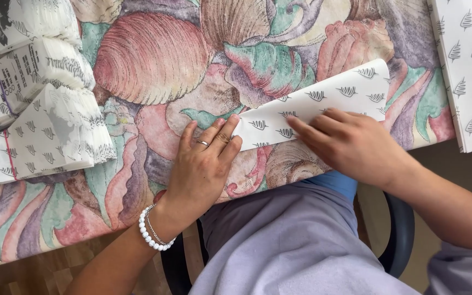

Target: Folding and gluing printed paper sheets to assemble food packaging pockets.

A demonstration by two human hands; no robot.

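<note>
A folded white paper napkin [329, 98] printed with small grey leaf shapes lies near the front edge of a table under a floral, shell-patterned tablecloth [154, 65]. My left hand [203, 164], with a ring and a white bead bracelet, lies flat on the cloth, fingertips pressing the napkin's left corner. My right hand [350, 145] rests flat on the napkin's lower edge, fingers extended leftward along it. Neither hand grips anything.
Stacked packs of the same leaf-printed napkins [39, 109] sit at the left of the table. More patterned white paper [471, 65] lies at the right edge. Below are my lap in lilac fabric [290, 246], a dark chair and a wooden floor.
</note>
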